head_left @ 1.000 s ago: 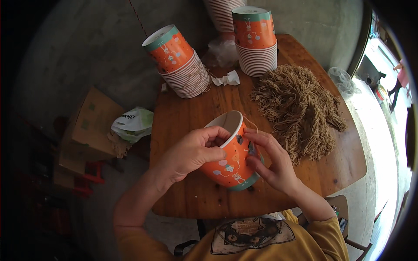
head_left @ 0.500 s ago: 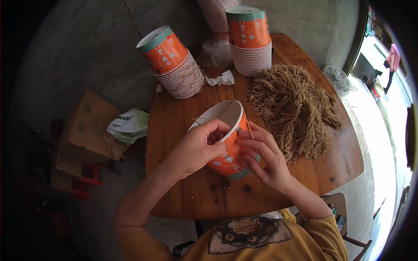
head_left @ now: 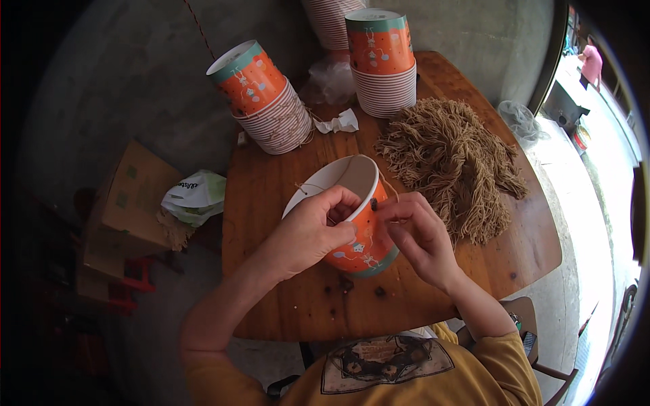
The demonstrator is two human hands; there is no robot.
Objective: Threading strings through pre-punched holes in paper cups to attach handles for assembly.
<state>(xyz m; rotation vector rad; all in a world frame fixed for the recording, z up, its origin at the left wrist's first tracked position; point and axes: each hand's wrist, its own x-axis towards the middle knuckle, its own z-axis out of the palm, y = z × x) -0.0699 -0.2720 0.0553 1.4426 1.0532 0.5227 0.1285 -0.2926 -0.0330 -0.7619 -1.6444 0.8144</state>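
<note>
Left hand (head_left: pixel 313 231) is set in a pinch on the cup (head_left: pixel 365 245); the cord (head_left: pixel 389 188) is seemingly pinched by the right hand (head_left: pixel 425 235). If over-pulled, the cup could be tipped.

An orange paper bucket (head_left: pixel 369 238), tilted, with a tan cord (head_left: pixel 393 189) at its rim.

The bucket is a tapered round tub with a white rolled rim, a pale interior, a teal band around its base and printed pale figures, balloons and dark marks on its orange wall. It leans with its open mouth up toward the far left and its base toward the near right, over the near middle of the worktop (head_left: pixel 291 312); its near wall is gripped at the rim by the left hand (head_left: pixel 323 220). The thin cord shows at the left of the mouth and loops outside the right wall, down to the right hand (head_left: pixel 421 230).
</note>
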